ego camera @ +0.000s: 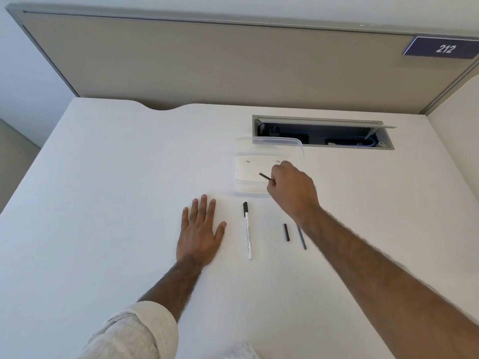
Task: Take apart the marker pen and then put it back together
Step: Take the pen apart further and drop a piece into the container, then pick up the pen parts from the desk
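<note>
Right hand (293, 187) fingers pinch thin dark rod (267, 176) over clear plastic container (269, 143) — left hand (199, 231) flat, fingers spread, on white table (116, 177).

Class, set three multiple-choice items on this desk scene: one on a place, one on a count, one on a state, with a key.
1. Where does the white marker barrel with black cap lie?
A. In the container
B. On the white desk, between the hands
C. In the cable hatch

2. How many loose dark parts lie right of the barrel?
A. Two
B. Four
C. None

3. What is the left hand doing?
A. Gripping the barrel
B. Resting flat, empty
C. Lifting the container

Key: B, it lies beside the flat hand; A, short black piece and grey rod; B, palm down, fingers spread.
</note>
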The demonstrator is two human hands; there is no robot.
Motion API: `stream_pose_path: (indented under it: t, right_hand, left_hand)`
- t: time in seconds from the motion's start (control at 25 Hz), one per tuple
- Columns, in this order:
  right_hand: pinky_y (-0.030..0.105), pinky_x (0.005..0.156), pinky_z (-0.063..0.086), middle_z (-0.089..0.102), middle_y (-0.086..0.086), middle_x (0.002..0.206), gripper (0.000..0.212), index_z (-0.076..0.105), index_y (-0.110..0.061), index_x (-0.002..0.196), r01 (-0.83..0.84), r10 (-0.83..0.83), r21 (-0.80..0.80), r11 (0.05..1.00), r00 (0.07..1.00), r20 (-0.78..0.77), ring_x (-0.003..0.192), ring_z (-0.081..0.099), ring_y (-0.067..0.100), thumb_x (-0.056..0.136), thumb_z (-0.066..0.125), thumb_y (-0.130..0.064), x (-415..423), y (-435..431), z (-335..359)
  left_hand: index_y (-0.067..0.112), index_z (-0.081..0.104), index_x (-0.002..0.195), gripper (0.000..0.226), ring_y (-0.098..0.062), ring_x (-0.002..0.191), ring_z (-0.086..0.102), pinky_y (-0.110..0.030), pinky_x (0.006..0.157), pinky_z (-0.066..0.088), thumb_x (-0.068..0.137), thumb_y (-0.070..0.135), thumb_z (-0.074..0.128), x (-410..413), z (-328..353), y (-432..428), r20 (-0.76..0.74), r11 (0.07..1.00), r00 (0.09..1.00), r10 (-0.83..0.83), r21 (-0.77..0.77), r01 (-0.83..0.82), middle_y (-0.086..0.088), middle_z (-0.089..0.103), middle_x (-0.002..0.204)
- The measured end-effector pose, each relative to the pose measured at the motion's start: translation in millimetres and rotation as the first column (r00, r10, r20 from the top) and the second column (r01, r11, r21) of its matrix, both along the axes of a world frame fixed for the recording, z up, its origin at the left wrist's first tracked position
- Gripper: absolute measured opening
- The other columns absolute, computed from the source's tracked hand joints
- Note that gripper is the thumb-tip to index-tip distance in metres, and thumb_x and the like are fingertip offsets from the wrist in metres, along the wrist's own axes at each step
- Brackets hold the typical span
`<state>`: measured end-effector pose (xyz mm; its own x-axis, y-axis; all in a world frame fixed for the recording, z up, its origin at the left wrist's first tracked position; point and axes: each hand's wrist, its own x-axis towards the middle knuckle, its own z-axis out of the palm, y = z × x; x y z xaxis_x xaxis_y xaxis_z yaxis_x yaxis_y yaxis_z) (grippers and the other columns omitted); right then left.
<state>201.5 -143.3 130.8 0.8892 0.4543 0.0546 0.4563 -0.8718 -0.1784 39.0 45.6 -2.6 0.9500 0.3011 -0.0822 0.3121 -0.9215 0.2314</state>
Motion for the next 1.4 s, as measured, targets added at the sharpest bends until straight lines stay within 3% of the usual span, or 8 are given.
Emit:
stream_pose_path:
  t: [0.24,0.48,0.72,0.88,0.96,1.16,1.28,1.4]
  right_hand:
    - [0.036,0.057,0.038,0.059,0.009,0.093,0.018,0.066,-0.007,0.099,-0.114,0.128,-0.283,0.952,0.991,0.031,0.069,0.057,0.031,0.089,0.051,-0.006,94.5,35.4,3.9]
    - [0.034,0.057,0.037,0.065,0.011,0.102,0.019,0.066,-0.007,0.098,-0.263,0.275,-0.341,0.902,0.961,-0.014,0.073,0.059,0.030,0.089,0.050,-0.006,113.4,46.4,-17.6]
    - [0.038,0.065,0.050,0.060,0.007,0.097,0.014,0.064,-0.010,0.093,-0.072,0.073,-0.023,0.997,0.997,0.028,0.076,0.060,0.030,0.093,0.051,-0.014,96.6,30.0,-7.0]
    - [0.038,0.065,0.053,0.061,0.005,0.090,0.006,0.065,-0.014,0.087,0.033,-0.050,0.313,0.949,0.998,0.046,0.074,0.062,0.027,0.089,0.060,-0.015,36.2,3.4,-7.7]
    - [0.038,0.066,0.052,0.060,0.004,0.087,0.005,0.066,-0.015,0.086,0.074,-0.063,0.355,0.932,0.997,-0.044,0.073,0.063,0.026,0.088,0.063,-0.018,-12.1,-5.9,-23.4]
    - [0.036,0.077,0.050,0.060,0.002,0.101,0.021,0.063,-0.017,0.095,0.148,-0.113,0.055,0.987,0.906,-0.409,0.093,0.063,0.025,0.091,0.057,-0.037,-103.2,-2.2,-69.8]
    - [0.035,0.074,0.049,0.059,0.003,0.100,0.027,0.061,-0.015,0.097,0.151,-0.136,0.008,0.988,0.909,-0.393,0.094,0.062,0.025,0.091,0.056,-0.041,-115.7,6.6,-77.7]
    - [0.034,0.071,0.045,0.060,0.004,0.102,0.025,0.061,-0.014,0.099,0.185,-0.172,-0.001,0.983,0.911,-0.375,0.096,0.063,0.027,0.092,0.055,-0.037,-116.5,9.5,-78.6]
  left_hand:
    - [0.022,0.007,0.162,0.070,-0.024,0.158,-0.002,-0.048,0.127,0.004,0.102,0.055,0.017,0.6,-1.6,0.6,-0.005,1.000,1.000,0.003,0.006,-0.003,-0.002,-0.002,0.171]
    - [0.022,0.008,0.162,0.069,-0.024,0.158,-0.002,-0.049,0.127,0.006,0.103,0.055,0.018,1.4,-4.5,1.5,0.000,1.000,1.000,0.005,0.014,-0.005,-0.002,-0.002,0.171]
    - [0.023,0.006,0.162,0.069,-0.024,0.158,-0.003,-0.048,0.127,0.004,0.103,0.055,0.019,0.3,-4.3,2.2,-0.015,1.000,1.000,0.005,0.020,-0.005,-0.002,-0.003,0.172]
    - [0.023,0.006,0.162,0.069,-0.024,0.158,-0.004,-0.048,0.127,0.003,0.103,0.055,0.019,0.4,-3.2,1.9,-0.021,1.000,1.000,0.002,0.015,-0.002,-0.001,-0.003,0.171]
    - [0.022,0.007,0.162,0.069,-0.024,0.158,-0.003,-0.048,0.127,0.003,0.102,0.055,0.019,0.5,-2.0,1.7,-0.020,1.000,1.000,0.002,0.015,-0.001,-0.001,-0.003,0.171]
    - [0.020,0.005,0.162,0.069,-0.025,0.158,-0.003,-0.048,0.127,0.001,0.104,0.052,0.024,0.4,3.3,-0.9,-0.029,1.000,1.000,-0.010,0.002,0.010,-0.004,-0.003,0.171]
    - [0.019,0.004,0.162,0.069,-0.025,0.157,-0.008,-0.047,0.127,-0.004,0.105,0.050,0.028,2.5,7.1,-0.5,-0.057,0.999,0.998,-0.001,-0.047,-0.002,-0.005,-0.006,0.171]
    - [0.019,0.024,0.160,0.061,-0.025,0.158,0.003,-0.043,0.127,0.001,0.105,0.041,0.038,2.9,17.3,-3.3,-0.033,0.992,0.999,-0.015,-0.129,0.011,-0.004,0.008,0.171]
